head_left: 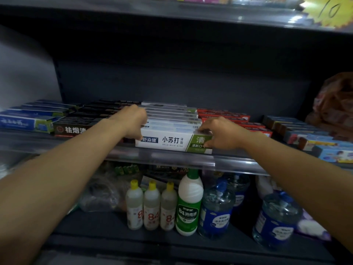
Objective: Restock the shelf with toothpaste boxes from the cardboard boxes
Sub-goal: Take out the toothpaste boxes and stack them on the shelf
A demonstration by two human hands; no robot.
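A white toothpaste box with a green end stands at the front of a row of like white boxes on the middle shelf. My left hand grips its left end, fingers curled over the top. My right hand pinches its right green end between thumb and fingers. Rows of black boxes, blue boxes and red boxes flank the white row. No cardboard box is in view.
Blue and pale boxes fill the shelf's right side, with a brown plastic bag behind. Below stand small 84 disinfectant bottles, a taller white-green bottle and blue water jugs. A yellow price tag hangs top right.
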